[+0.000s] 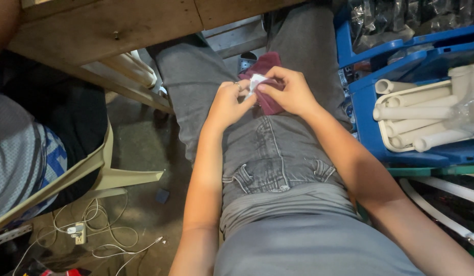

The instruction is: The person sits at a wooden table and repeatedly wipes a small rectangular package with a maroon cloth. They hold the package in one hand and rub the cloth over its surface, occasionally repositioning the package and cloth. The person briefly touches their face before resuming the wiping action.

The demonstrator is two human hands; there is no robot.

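Note:
I sit with grey jeans under a wooden table. Over my lap, my left hand and my right hand meet. Both pinch a small white piece between their fingertips. My right hand also grips a dark red cloth that drapes down onto my thigh, with more of it showing behind the fingers. What the white piece is cannot be told.
A blue crate at my right holds several white plastic tubes. To my left a person sits in a cream plastic chair. White cables and a plug adapter lie on the concrete floor.

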